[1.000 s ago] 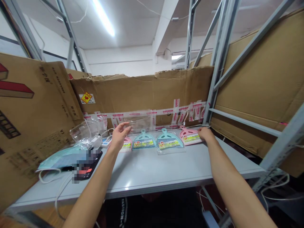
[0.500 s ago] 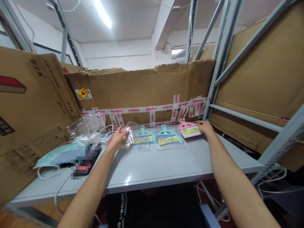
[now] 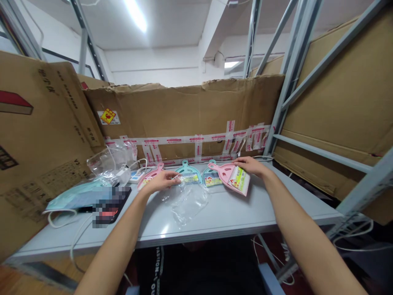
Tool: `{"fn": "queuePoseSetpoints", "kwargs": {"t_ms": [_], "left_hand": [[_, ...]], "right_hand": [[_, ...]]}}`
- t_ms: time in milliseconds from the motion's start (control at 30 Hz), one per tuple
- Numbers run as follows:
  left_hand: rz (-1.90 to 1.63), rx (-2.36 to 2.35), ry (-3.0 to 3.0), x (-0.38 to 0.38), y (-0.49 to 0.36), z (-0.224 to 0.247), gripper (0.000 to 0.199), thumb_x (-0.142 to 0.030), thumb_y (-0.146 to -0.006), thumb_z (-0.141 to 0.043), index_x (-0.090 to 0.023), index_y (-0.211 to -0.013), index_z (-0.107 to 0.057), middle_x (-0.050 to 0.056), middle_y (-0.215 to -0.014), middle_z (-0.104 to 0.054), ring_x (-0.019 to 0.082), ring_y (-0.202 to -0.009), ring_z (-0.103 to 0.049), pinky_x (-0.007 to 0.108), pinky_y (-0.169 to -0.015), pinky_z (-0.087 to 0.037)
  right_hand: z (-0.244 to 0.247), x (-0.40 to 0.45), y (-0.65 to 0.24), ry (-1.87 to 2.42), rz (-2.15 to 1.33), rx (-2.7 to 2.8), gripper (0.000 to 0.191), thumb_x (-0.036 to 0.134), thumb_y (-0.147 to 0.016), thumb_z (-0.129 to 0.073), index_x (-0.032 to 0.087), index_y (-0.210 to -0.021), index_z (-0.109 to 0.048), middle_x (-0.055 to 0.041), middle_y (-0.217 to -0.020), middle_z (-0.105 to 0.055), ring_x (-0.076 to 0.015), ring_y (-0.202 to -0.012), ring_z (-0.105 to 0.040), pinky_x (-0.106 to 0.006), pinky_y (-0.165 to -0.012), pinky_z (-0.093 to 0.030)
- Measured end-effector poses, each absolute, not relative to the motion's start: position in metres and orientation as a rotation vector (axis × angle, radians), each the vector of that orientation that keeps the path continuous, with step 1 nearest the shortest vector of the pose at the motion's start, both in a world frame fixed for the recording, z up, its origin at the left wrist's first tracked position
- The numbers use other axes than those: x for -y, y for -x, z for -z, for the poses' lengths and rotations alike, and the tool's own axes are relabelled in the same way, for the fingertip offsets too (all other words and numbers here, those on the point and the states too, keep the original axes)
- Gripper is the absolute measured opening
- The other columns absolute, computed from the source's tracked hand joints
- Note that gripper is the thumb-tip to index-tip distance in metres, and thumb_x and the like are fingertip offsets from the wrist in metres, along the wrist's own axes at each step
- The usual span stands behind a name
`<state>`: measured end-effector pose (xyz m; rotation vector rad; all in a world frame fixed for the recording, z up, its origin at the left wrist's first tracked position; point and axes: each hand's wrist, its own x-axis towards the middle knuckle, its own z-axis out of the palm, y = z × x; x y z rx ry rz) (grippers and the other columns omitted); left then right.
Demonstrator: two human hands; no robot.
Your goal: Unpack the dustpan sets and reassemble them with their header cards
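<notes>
At the far left, a printed cardboard carton (image 3: 39, 135) leans beside the table, and a pale teal face mask packet (image 3: 76, 198) lies on the grey metal tabletop (image 3: 227, 221), touching a pixelated, blurred phone (image 3: 110, 205). Behind them sit crumpled clear plastic wrappers (image 3: 110, 162) and a white power strip (image 3: 136, 176). A pink dustpan (image 3: 149, 177) with a slim handle lies at the back edge, just behind the left hand (image 3: 158, 182), which now reaches flat across the table, its fingers narrowed on the neck of a thin, wrinkled clear plastic bag (image 3: 187, 205). That bag, bunched near the hand earlier, now spreads over the tabletop toward the viewer. Two teal dustpans (image 3: 188, 175) with ridged bristle-like edges and looped handles stand in line, the second (image 3: 211, 178) now partly covered. The right-hand pink dustpan (image 3: 229, 178), flat at the row's end before, is now swung and tilted, its handle pointing left and its bright label showing, gripped at the edge by the right hand (image 3: 251, 166). Corrugated cardboard (image 3: 184, 110) strapped with pink-printed tape rises behind everything.
</notes>
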<state>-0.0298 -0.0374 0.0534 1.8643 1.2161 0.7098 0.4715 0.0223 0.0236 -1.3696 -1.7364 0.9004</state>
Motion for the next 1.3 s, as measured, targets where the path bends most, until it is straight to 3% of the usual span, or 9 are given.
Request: {"fn": "queuePoseSetpoints", "kwargs": {"t_ms": [133, 300, 633, 867, 933, 1033, 1133, 1200, 1300], "left_hand": [[-0.682, -1.135, -1.909, 0.038, 0.03, -0.054, 0.068, -0.064, -0.078, -0.095, -0.023, -0.131, -0.087, 0.007, -0.092, -0.081, 0.021, -0.071, -0.066, 0.029, -0.063, -0.048], [-0.668, -1.175, -1.905, 0.041, 0.027, -0.056, 0.07, -0.066, -0.079, -0.094, -0.024, -0.134, -0.087, 0.007, -0.1, -0.083, 0.021, -0.075, -0.066, 0.028, -0.064, -0.047], [-0.59, -1.118, -1.908, 0.04, 0.013, -0.051, 0.073, -0.072, -0.087, -0.087, -0.02, -0.138, -0.085, 0.003, -0.084, -0.074, 0.014, -0.063, -0.05, 0.028, -0.06, -0.038], [-0.545, -0.974, -1.907, 0.039, -0.012, -0.041, 0.075, -0.069, -0.088, -0.089, -0.017, -0.141, -0.082, -0.004, -0.067, -0.059, 0.012, -0.058, -0.043, 0.027, -0.058, -0.031], [-0.561, -0.961, -1.872, 0.036, -0.017, -0.036, 0.076, -0.067, -0.087, -0.091, -0.018, -0.144, -0.08, -0.001, -0.074, -0.069, 0.012, -0.057, -0.044, 0.027, -0.057, -0.033], [-0.69, -0.95, -1.671, 0.03, -0.02, -0.032, 0.079, -0.07, -0.088, -0.09, -0.021, -0.148, -0.076, 0.012, -0.115, -0.085, 0.014, -0.063, -0.06, 0.029, -0.063, -0.048], [-0.865, -0.869, -1.384, 0.026, -0.014, -0.037, 0.082, -0.079, -0.094, -0.078, -0.024, -0.155, -0.069, 0.02, -0.151, -0.075, 0.028, -0.095, -0.082, 0.042, -0.088, -0.064], [-1.004, -0.843, -1.246, 0.025, -0.006, -0.045, 0.085, -0.085, -0.096, -0.069, -0.024, -0.155, -0.067, 0.022, -0.161, -0.068, 0.036, -0.118, -0.082, 0.05, -0.102, -0.064], [-1.136, -0.851, -1.148, 0.03, 0.009, -0.057, 0.089, -0.093, -0.094, -0.062, -0.02, -0.145, -0.072, 0.023, -0.163, -0.066, 0.04, -0.132, -0.077, 0.051, -0.107, -0.065]], "right_hand": [[-0.031, -0.012, -0.453, 1.27, -0.918, 1.862, 0.051, 0.059, -0.085, -0.088, 0.016, -0.111, -0.09, -0.0109, -0.11, -0.089, -0.0277, -0.099, -0.079, -0.035, -0.088, -0.061], [-0.04, 0.001, -0.435, 1.162, -0.986, 1.964, 0.057, 0.066, -0.085, -0.088, 0.017, -0.114, -0.09, -0.01, -0.108, -0.089, -0.0267, -0.095, -0.078, -0.033, -0.082, -0.059], [-0.038, 0.007, -0.404, 1.053, -1.069, 2.164, 0.047, 0.063, -0.087, -0.086, 0.023, -0.111, -0.092, -0.0049, -0.103, -0.089, -0.0249, -0.09, -0.079, -0.031, -0.077, -0.058], [-0.038, 0.017, -0.374, 0.917, -1.076, 2.271, 0.046, 0.062, -0.097, -0.08, 0.023, -0.118, -0.091, -0.0069, -0.118, -0.089, -0.0262, -0.103, -0.079, -0.032, -0.087, -0.059], [-0.037, 0.02, -0.365, 0.87, -1.09, 2.244, 0.045, 0.062, -0.097, -0.08, 0.022, -0.117, -0.09, -0.0076, -0.117, -0.088, -0.0262, -0.104, -0.079, -0.033, -0.087, -0.059], [-0.034, 0.022, -0.357, 0.823, -1.117, 2.173, 0.043, 0.062, -0.096, -0.082, 0.022, -0.111, -0.088, -0.0066, -0.111, -0.087, -0.0251, -0.1, -0.078, -0.033, -0.085, -0.059], [-0.031, 0.02, -0.355, 0.855, -1.172, 2.054, 0.045, 0.063, -0.093, -0.086, 0.021, -0.109, -0.085, -0.006, -0.105, -0.086, -0.0228, -0.092, -0.076, -0.032, -0.08, -0.058], [-0.029, 0.017, -0.358, 0.884, -1.199, 1.941, 0.047, 0.064, -0.09, -0.088, 0.02, -0.108, -0.084, -0.0056, -0.101, -0.085, -0.0216, -0.087, -0.075, -0.031, -0.078, -0.058], [-0.028, 0.009, -0.365, 0.929, -1.165, 1.781, 0.048, 0.064, -0.086, -0.091, 0.021, -0.106, -0.082, -0.0043, -0.096, -0.083, -0.0208, -0.083, -0.073, -0.031, -0.076, -0.057]]}}
